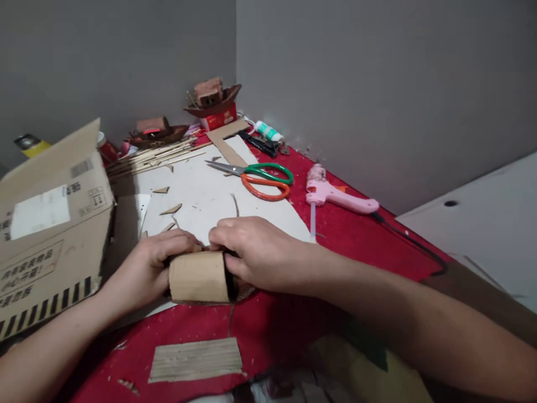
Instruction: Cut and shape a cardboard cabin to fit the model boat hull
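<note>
A curved piece of brown cardboard (pixel 199 277), arched like a small roof, is held low over the near edge of the white sheet. My left hand (pixel 161 257) grips its left end and far edge, fingers bent. My right hand (pixel 251 246) pinches at its far right corner, the thumb by the dark open end. Part of a brown piece shows beneath that end, but its shape is mostly hidden. Nearer to me, a strip of corrugated cardboard (pixel 196 359) lies flat on the red cloth (pixel 277 324).
Green-and-orange scissors (pixel 255 176) and cardboard scraps lie on the white sheet (pixel 193 182). A pink glue gun (pixel 335 196) with its cord rests at right. A large cardboard box (pixel 54 235) stands left. Thin sticks (pixel 155 154) and two model boats (pixel 213 99) are at the back.
</note>
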The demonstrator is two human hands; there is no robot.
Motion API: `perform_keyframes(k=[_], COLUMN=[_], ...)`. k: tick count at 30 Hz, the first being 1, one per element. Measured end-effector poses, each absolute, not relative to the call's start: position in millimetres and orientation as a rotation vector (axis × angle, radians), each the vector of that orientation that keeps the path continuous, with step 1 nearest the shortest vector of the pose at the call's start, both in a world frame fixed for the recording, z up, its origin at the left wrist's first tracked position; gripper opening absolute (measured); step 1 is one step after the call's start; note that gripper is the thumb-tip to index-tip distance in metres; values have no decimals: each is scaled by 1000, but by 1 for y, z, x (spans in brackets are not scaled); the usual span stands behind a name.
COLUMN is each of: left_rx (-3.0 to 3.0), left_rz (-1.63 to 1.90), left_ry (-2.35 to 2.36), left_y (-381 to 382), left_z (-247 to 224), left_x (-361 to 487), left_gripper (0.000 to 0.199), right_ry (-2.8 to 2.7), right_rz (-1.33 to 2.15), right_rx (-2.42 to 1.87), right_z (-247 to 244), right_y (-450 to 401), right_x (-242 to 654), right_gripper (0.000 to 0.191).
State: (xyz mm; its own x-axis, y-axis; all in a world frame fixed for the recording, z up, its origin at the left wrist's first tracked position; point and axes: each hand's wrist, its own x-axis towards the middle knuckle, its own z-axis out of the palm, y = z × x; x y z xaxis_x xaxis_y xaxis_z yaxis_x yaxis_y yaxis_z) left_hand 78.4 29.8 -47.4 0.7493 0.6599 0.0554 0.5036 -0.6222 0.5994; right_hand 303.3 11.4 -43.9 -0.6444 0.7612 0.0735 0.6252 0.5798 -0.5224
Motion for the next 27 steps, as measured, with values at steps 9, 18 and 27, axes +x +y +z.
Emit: perform_keyframes(k=[9, 18, 27], left_rx=[2234, 2117, 1914], left_rz=[456, 483, 675], left_ry=[940, 1070, 1102], left_y=[26, 27, 19], left_z=[-55, -59, -49], left_x=[77, 73, 73], left_gripper=[24, 33, 48], right_ry=[-2473, -2392, -2342], right_rz=[606, 667, 676], right_rx=[-1069, -1130, -1127], right_z=[-58, -70, -69], right_y=[1, 5, 3], right_x=[302, 304, 300], right_gripper=[19, 22, 15])
